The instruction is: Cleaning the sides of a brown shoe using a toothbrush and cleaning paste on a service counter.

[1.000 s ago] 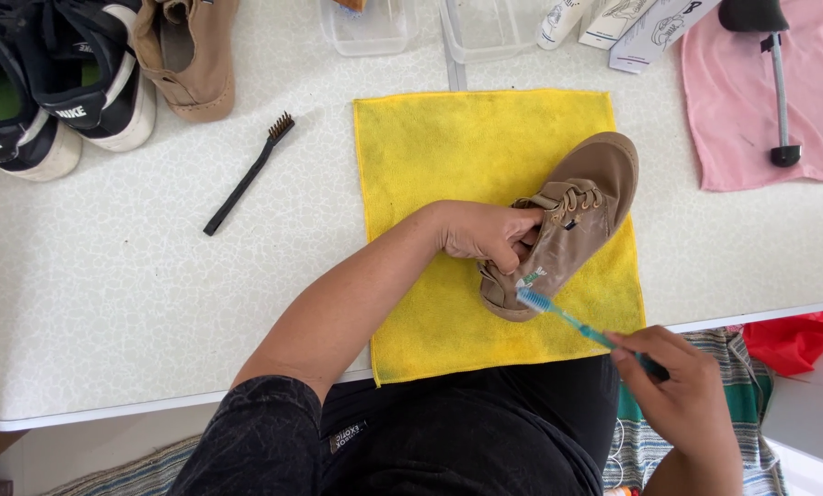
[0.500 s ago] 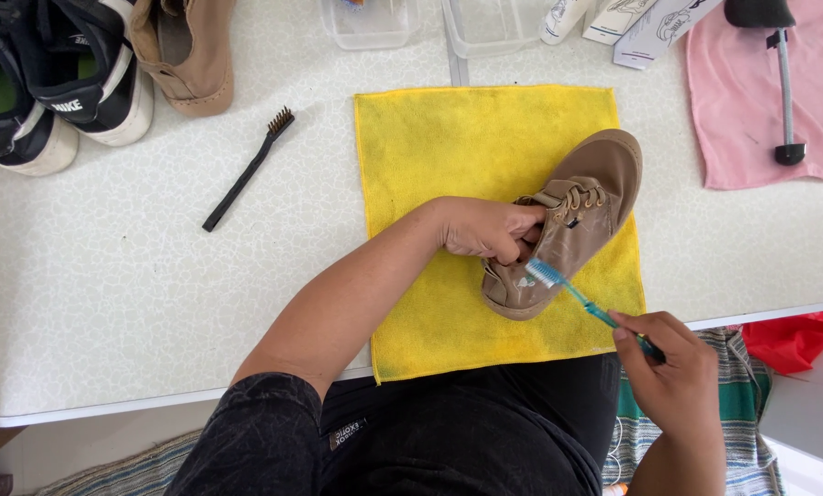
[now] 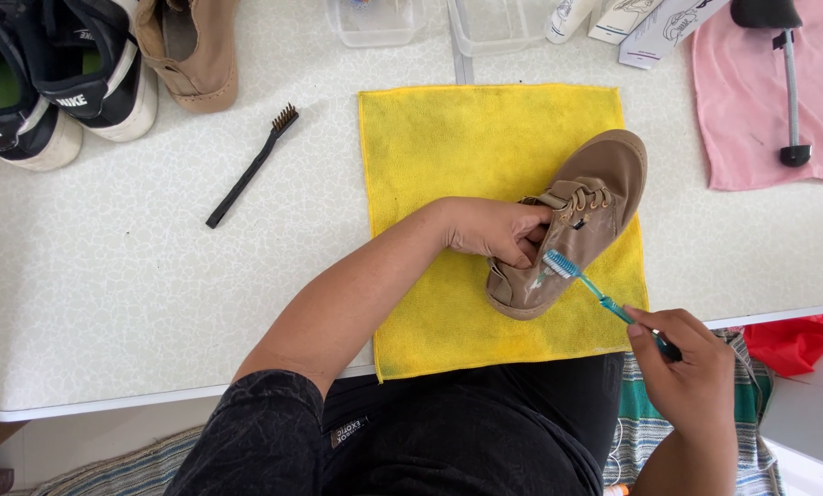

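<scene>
A brown lace-up shoe [image 3: 588,207] lies on a yellow cloth [image 3: 457,147] on the white table. My left hand [image 3: 499,230] grips the shoe at its opening, fingers tucked inside. My right hand [image 3: 687,358] holds a blue toothbrush [image 3: 595,289] by the handle, below and right of the shoe. The brush head rests against the wet, foamy side of the shoe near the heel.
A black wire brush [image 3: 250,167] lies left of the cloth. Black-and-white sneakers [image 3: 53,83] and a second tan shoe [image 3: 191,50] sit at the back left. Clear containers [image 3: 374,23], boxes and a pink cloth [image 3: 751,101] with a black shoe tree [image 3: 788,83] are at the back.
The toothbrush head has moved up along the shoe's side, from near the heel toward the laces. My right hand rose with it. My left hand kept its grip.
</scene>
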